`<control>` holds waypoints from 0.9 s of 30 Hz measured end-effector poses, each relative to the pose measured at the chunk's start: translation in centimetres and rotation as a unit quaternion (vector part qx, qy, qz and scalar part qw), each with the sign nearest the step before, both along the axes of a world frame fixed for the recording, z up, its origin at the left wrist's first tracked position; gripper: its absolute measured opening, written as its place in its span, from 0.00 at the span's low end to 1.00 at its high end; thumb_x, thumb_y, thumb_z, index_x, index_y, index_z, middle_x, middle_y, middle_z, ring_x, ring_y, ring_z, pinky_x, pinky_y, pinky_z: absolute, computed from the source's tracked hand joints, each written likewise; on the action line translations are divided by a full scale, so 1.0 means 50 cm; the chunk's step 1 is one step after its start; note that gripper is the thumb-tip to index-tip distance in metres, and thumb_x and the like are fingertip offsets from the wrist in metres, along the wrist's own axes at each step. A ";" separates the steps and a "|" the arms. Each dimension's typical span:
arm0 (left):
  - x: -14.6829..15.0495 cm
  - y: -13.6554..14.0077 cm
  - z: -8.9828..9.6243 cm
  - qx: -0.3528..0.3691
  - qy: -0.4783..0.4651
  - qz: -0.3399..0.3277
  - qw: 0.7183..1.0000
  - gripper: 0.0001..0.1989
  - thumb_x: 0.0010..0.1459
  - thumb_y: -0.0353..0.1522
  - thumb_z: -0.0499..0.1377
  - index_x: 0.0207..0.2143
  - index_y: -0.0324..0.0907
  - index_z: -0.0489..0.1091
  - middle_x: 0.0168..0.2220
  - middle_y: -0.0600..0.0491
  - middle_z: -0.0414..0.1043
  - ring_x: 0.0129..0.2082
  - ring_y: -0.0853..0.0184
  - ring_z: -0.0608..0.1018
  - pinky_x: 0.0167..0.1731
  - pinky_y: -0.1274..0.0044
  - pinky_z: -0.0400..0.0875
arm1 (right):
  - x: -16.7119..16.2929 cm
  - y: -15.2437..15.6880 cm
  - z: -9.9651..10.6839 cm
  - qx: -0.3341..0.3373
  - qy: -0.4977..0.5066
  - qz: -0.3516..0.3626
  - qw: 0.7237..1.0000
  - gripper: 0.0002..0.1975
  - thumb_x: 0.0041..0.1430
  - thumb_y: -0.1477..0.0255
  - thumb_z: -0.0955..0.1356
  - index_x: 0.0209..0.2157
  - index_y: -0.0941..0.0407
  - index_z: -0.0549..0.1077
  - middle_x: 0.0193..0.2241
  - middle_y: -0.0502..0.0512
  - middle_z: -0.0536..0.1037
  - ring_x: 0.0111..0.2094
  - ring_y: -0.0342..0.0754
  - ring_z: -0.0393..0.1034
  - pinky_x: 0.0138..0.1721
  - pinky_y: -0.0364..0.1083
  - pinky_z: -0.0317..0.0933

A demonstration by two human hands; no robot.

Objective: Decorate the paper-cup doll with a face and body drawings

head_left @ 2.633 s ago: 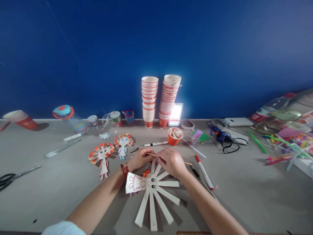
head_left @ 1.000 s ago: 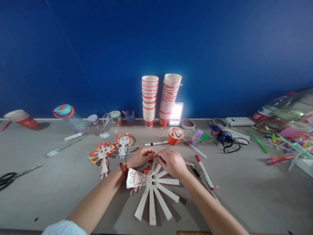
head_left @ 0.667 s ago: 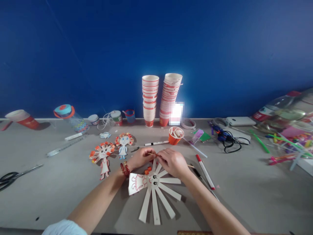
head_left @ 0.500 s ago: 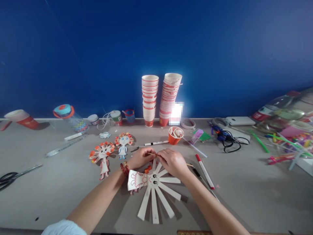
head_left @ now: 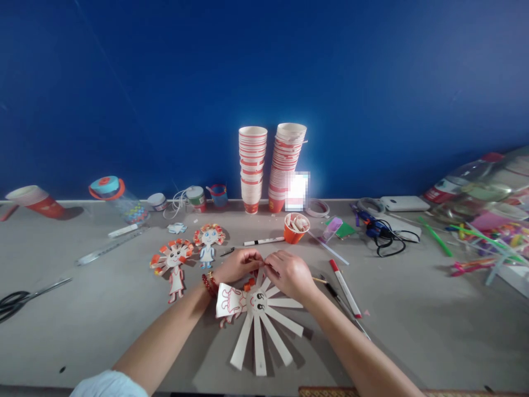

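Note:
A paper doll cut from a paper cup has a drawn face, a red-outlined dress and long white strips fanning out. It lies tilted on its side between my forearms. My left hand, with red bead bracelets on its wrist, pinches the far end of one strip. From the other side, my right hand closes its fingers on the same strip end, fingertips touching those of the left. The strip's tip is largely hidden by the fingers. Near the doll's neck sit small orange curls.
Two finished-looking dolls lie at left, scissors farther left. An orange cup of scraps stands beyond my hands, before tall cup stacks. A red marker and a glue gun lie at right.
The fingertips have drawn closer together, and the thin light-brown piece seen between them earlier is now mostly hidden. The doll has shifted very slightly left and up.

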State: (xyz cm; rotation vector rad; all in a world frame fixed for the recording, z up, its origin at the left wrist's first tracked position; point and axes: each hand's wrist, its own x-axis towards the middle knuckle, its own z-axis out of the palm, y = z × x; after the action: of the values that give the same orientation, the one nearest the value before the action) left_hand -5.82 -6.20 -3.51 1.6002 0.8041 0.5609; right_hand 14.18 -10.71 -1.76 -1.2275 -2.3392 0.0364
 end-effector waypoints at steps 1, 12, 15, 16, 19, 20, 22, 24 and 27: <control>0.000 -0.001 0.001 0.000 0.000 0.000 1.000 0.18 0.59 0.45 0.61 0.34 0.38 0.71 0.27 0.56 0.70 0.27 0.71 0.71 0.30 0.80 0.65 | 0.001 0.000 0.002 -0.010 -0.003 -0.001 1.000 0.04 0.60 0.76 0.66 0.31 0.56 0.72 0.29 0.54 0.78 0.34 0.48 0.71 0.33 0.44 0.57; 0.003 -0.006 -0.001 0.003 0.010 0.021 1.000 0.15 0.56 0.42 0.63 0.35 0.38 0.70 0.30 0.54 0.73 0.28 0.71 0.72 0.30 0.80 0.66 | 0.005 -0.002 0.007 -0.053 -0.024 0.007 0.998 0.05 0.62 0.75 0.65 0.33 0.56 0.73 0.31 0.54 0.79 0.34 0.48 0.72 0.33 0.43 0.57; 0.004 -0.006 -0.002 0.011 0.014 0.030 0.999 0.15 0.55 0.41 0.64 0.35 0.38 0.69 0.31 0.54 0.73 0.29 0.71 0.73 0.31 0.80 0.66 | 0.005 0.000 0.005 -0.044 -0.016 0.010 0.999 0.05 0.62 0.76 0.65 0.31 0.55 0.72 0.30 0.53 0.78 0.33 0.47 0.71 0.33 0.43 0.57; 0.004 -0.006 -0.001 0.012 0.016 0.030 0.999 0.15 0.55 0.41 0.64 0.35 0.39 0.69 0.31 0.54 0.73 0.29 0.71 0.72 0.31 0.80 0.66 | 0.005 0.001 0.004 -0.039 -0.012 0.013 0.999 0.06 0.61 0.76 0.66 0.31 0.55 0.72 0.29 0.53 0.78 0.33 0.47 0.71 0.33 0.43 0.57; 0.002 -0.008 0.007 0.004 0.027 0.019 0.999 0.15 0.57 0.43 0.63 0.34 0.39 0.70 0.27 0.56 0.71 0.26 0.72 0.71 0.27 0.81 0.64 | 0.005 0.002 0.002 -0.027 0.000 0.019 0.999 0.06 0.60 0.77 0.66 0.29 0.55 0.72 0.28 0.53 0.77 0.32 0.47 0.70 0.33 0.43 0.57; 0.002 -0.009 0.010 0.001 0.030 0.015 0.999 0.16 0.57 0.44 0.62 0.34 0.39 0.70 0.25 0.57 0.70 0.24 0.72 0.70 0.25 0.82 0.63 | 0.005 0.002 0.001 -0.025 0.003 0.020 0.999 0.06 0.60 0.77 0.66 0.29 0.55 0.72 0.28 0.53 0.77 0.32 0.47 0.70 0.33 0.43 0.57; 0.001 -0.011 0.015 -0.001 0.035 0.009 0.999 0.17 0.58 0.45 0.61 0.33 0.39 0.70 0.23 0.58 0.68 0.22 0.73 0.68 0.23 0.82 0.61 | 0.004 0.002 0.000 -0.022 0.004 0.022 1.000 0.06 0.59 0.78 0.66 0.28 0.55 0.72 0.28 0.53 0.77 0.32 0.47 0.70 0.33 0.43 0.57; 0.001 -0.012 0.017 0.000 0.035 0.008 0.999 0.17 0.58 0.46 0.61 0.32 0.39 0.70 0.22 0.58 0.67 0.22 0.74 0.67 0.23 0.82 0.61 | 0.003 0.002 0.000 -0.021 0.002 0.020 1.000 0.06 0.59 0.78 0.66 0.28 0.55 0.72 0.28 0.53 0.77 0.32 0.47 0.70 0.34 0.43 0.57; 0.002 -0.012 0.012 -0.004 0.030 0.011 0.999 0.17 0.58 0.46 0.62 0.33 0.39 0.69 0.23 0.58 0.68 0.22 0.73 0.68 0.24 0.82 0.62 | 0.001 0.001 0.002 -0.034 -0.001 0.017 0.999 0.05 0.58 0.78 0.66 0.29 0.56 0.71 0.29 0.53 0.77 0.33 0.47 0.70 0.33 0.43 0.57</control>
State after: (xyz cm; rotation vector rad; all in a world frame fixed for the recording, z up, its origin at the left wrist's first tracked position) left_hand -5.74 -6.79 -2.92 1.6091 0.8680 0.5259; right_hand 14.24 -10.67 -1.66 -1.2210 -2.3781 0.1268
